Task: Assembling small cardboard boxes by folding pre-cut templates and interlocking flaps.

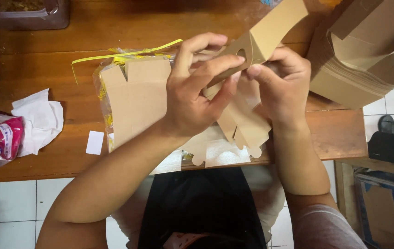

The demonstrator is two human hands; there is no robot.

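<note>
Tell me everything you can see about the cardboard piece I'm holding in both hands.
The cardboard piece is a flat brown die-cut blank, plain and matte, partly folded. A round hole sits near its middle fold, and rounded tabs show at its lower end. It is held tilted above the wooden table, its upper end pointing up and right. The left hand pinches it from the left, the right hand from the right.

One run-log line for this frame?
left hand: grips cardboard box blank | right hand: pinches same blank | below: flat blanks in plastic wrap | right: stack of blanks
</note>
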